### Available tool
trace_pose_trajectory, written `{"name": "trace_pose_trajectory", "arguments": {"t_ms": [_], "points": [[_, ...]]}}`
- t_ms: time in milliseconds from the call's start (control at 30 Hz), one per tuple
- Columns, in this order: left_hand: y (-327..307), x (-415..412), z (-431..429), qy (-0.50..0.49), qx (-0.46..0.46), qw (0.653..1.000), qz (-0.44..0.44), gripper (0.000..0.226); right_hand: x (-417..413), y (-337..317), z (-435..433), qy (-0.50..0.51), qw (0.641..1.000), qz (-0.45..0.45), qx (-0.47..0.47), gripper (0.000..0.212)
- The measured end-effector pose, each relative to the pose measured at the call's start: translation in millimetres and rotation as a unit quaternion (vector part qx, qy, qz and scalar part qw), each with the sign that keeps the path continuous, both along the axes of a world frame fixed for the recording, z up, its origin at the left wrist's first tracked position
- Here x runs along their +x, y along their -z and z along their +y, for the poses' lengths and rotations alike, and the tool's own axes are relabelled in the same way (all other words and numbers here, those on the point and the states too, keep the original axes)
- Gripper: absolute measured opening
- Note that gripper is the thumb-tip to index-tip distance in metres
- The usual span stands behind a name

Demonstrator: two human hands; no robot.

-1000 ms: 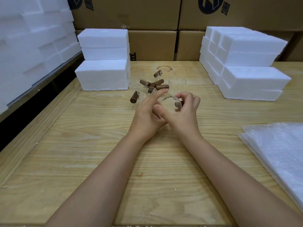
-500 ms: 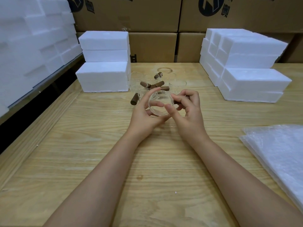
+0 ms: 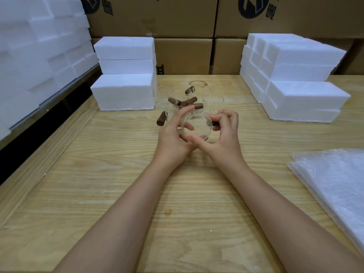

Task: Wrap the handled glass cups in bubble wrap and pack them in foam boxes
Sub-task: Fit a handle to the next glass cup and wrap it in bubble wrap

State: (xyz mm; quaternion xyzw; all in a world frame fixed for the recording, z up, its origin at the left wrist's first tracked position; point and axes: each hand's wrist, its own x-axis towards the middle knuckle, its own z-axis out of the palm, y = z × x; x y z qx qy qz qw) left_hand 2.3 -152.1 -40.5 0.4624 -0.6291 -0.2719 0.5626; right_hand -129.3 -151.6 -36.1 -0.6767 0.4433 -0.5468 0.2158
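One cup (image 3: 197,128), centre frame, is held two-handed: left hand (image 3: 173,138) curls round its wall, right hand (image 3: 226,138) pinches its handle (image 3: 214,124). Carry it level to the wrap (image 3: 334,184), lower right.

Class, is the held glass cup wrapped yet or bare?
Bare: left hand and right hand grip the glass cup; bubble wrap lies apart.

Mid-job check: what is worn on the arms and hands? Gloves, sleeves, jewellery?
Nothing visible. The left hand and right hand are ungloved, with no rings showing. The left forearm and right forearm are bare up to the frame edge: no sleeves, watch or bracelet.
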Motion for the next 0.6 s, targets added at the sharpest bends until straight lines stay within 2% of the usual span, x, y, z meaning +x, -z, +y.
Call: {"name": "trace_pose_trajectory", "arguments": {"t_ms": [200,433,600], "points": [[2.7,-0.1,-1.2,-0.024,-0.029,0.998,-0.050,0.074,7.1,-2.1,4.1,0.035,0.999,-0.014,0.011,0.066],[4.5,-3.5,-1.6,-0.013,-0.046,0.997,-0.066,0.075,13.5,-1.6,1.2,0.085,0.992,-0.081,0.037,0.027],[2.9,-3.0,-1.4,0.002,-0.044,0.997,-0.060,0.078,13.7,-1.2,-1.5,0.094,0.992,-0.082,0.013,0.023]]}}
